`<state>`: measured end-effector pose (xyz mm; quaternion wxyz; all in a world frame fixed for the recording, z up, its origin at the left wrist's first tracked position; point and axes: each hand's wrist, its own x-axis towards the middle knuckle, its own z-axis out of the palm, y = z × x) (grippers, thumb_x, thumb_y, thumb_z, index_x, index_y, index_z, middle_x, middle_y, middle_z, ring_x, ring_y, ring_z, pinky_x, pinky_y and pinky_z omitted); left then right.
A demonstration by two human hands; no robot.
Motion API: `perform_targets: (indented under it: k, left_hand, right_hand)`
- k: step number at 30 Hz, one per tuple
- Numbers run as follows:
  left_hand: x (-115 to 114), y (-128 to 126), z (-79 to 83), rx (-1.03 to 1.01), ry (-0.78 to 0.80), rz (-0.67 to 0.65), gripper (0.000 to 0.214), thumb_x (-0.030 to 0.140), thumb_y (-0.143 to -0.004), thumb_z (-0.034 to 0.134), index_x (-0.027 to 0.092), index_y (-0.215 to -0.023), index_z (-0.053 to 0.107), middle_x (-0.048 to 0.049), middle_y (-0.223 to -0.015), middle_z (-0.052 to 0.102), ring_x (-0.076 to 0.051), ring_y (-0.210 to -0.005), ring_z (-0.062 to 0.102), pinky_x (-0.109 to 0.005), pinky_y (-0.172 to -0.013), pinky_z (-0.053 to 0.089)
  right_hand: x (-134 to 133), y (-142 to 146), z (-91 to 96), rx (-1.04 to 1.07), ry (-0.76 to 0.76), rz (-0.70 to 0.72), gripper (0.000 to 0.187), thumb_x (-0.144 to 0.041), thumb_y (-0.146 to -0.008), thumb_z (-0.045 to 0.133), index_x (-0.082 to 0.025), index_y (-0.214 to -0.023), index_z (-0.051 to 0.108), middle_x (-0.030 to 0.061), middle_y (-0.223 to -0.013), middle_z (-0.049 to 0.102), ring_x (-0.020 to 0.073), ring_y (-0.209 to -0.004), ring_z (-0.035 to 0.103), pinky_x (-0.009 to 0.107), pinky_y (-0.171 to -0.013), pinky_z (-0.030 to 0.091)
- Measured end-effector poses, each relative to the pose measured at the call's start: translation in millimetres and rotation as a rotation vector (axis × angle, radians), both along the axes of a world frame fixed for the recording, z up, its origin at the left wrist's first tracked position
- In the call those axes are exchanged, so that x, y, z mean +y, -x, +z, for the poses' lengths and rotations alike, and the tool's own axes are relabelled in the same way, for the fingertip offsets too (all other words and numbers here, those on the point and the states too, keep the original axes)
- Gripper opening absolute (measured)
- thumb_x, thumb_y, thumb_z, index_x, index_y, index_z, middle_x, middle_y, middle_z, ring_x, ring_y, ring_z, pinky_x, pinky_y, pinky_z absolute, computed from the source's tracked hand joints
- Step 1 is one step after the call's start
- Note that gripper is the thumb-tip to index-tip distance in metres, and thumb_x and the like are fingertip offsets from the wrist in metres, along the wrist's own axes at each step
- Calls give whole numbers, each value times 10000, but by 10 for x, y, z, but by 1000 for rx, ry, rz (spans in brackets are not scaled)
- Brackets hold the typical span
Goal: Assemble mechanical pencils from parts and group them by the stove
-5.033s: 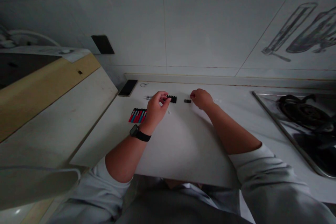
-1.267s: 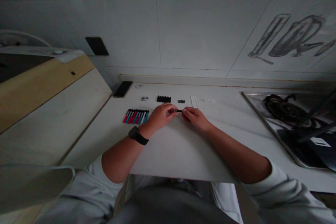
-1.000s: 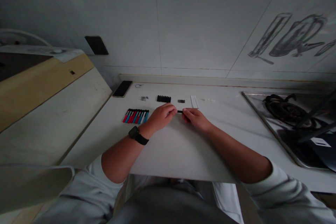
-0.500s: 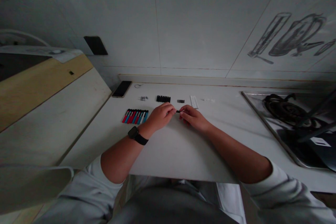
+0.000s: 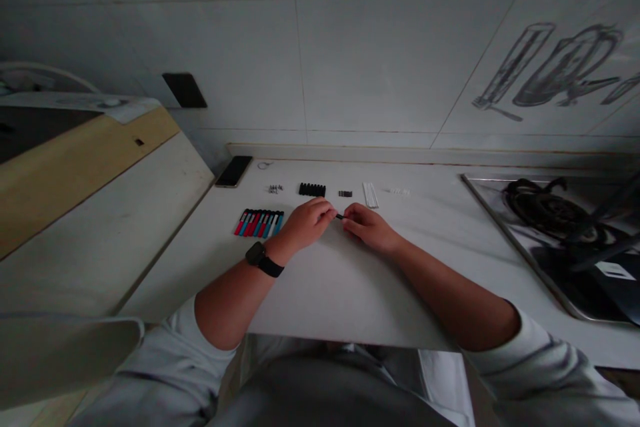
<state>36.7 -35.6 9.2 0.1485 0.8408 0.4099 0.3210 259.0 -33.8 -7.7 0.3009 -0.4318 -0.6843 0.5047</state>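
My left hand [image 5: 306, 221], with a black watch on the wrist, and my right hand [image 5: 367, 227] meet over the white counter [image 5: 340, 280]. Both pinch a small black part [image 5: 340, 216] between their fingertips. Behind them lie a row of black pieces [image 5: 312, 189], a smaller dark piece [image 5: 345, 193], thin white rods [image 5: 371, 194] and tiny white parts [image 5: 399, 191]. A row of red and blue pen barrels [image 5: 259, 222] lies left of my left hand, with small metal springs [image 5: 275, 188] behind it.
A phone [image 5: 233, 171] lies at the counter's back left corner. A gas stove [image 5: 565, 227] is set into the counter on the right. A wooden-edged surface [image 5: 75, 173] stands to the left. The tiled wall [image 5: 350, 47] rises behind.
Five seconds ago both hands reached to the back row of parts. They have since drawn nearer to me and come together on the small black part, closing the gap between the fingertips.
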Motion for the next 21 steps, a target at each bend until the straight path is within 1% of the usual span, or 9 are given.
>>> perform_targets:
  k: [2,6,9,12,14,17,21]
  left_hand:
    - [3,2,-4,-6,-1,-8,280,319,-1072,470,196,-884,637,-44,-912,646,-186,-887,612,-332,-814,486]
    - [5,6,-2,-9,6,-17,286,318,-1069,469,196,-866,628,-42,-898,640,-186,-883,605,-328,-804,481]
    - [1,-2,8,-1,19,-4,319,322,-1068,460,196,-814,606,-36,-854,619,-184,-843,589,-326,-786,476]
    - [-3,-16,24,-29,50,2,348,308,-1065,454,193,-766,589,-33,-827,608,-182,-831,591,-329,-792,479]
    - [-1,-16,33,-53,60,22,357,300,-1065,447,190,-757,591,-35,-828,610,-184,-844,602,-330,-804,484]
    - [14,17,48,-90,31,88,315,312,-1059,469,186,-820,630,-43,-872,629,-181,-852,611,-324,-805,498]
    - [72,165,97,-129,-35,174,152,271,-1017,562,189,-1015,690,-54,-1006,670,-154,-839,628,-304,-815,527]
  right_hand:
    - [-11,3,27,16,-2,1,353,-560,-908,630,-223,-1002,584,4,-802,647,145,-656,529,278,-610,421]
    - [-31,9,61,-34,10,47,388,-574,-973,509,-210,-881,603,24,-759,637,146,-627,508,290,-599,403]
    - [-24,11,35,-28,-5,24,313,-535,-926,574,-222,-922,585,4,-760,629,142,-619,491,285,-597,393]
    - [-6,5,-1,-33,-111,-48,281,-485,-866,640,-234,-965,562,-11,-788,614,148,-664,499,286,-631,400]
    - [5,-2,-17,-53,-202,-84,257,-454,-859,647,-232,-959,564,-10,-814,602,151,-700,507,292,-665,408]
    - [21,-14,-43,-69,-263,-99,225,-422,-874,635,-227,-971,575,-4,-843,605,154,-728,517,299,-695,417]
    - [49,-25,-104,-66,-248,-97,228,-415,-882,632,-229,-1001,574,-13,-824,593,152,-711,515,295,-680,415]
